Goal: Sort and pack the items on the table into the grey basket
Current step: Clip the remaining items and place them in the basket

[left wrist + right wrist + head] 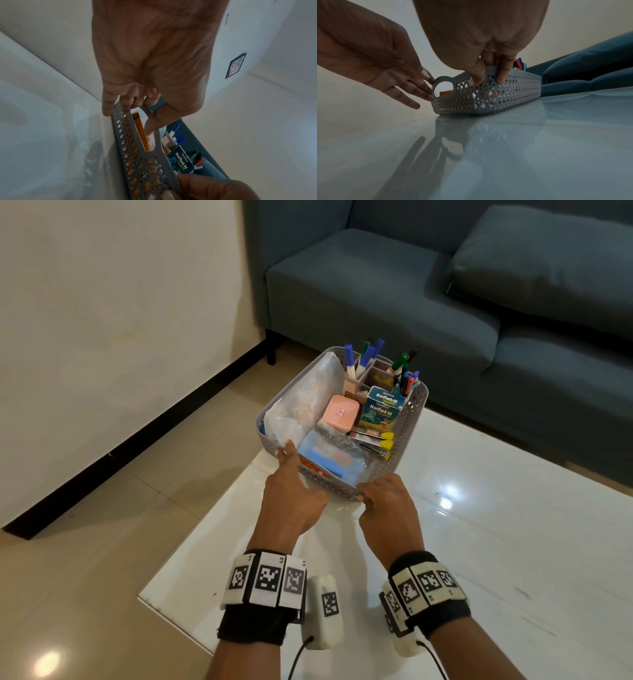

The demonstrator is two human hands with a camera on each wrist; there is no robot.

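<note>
Your grey basket [409,419] sits on the white desk [479,542], at its far left corner, packed full: markers [366,356] upright in a holder at the back, a Koflet-H box [380,409], a pink case [340,412], a clear plastic bag [301,402] along the left wall. Your left hand [291,491] holds the near rim at the handle cut-out, thumb inside, fingers [412,93] fairly straight against the outer wall. Your right hand [387,505] clamps the near right rim, fingers [502,73] curled down over the lattice wall
</note>
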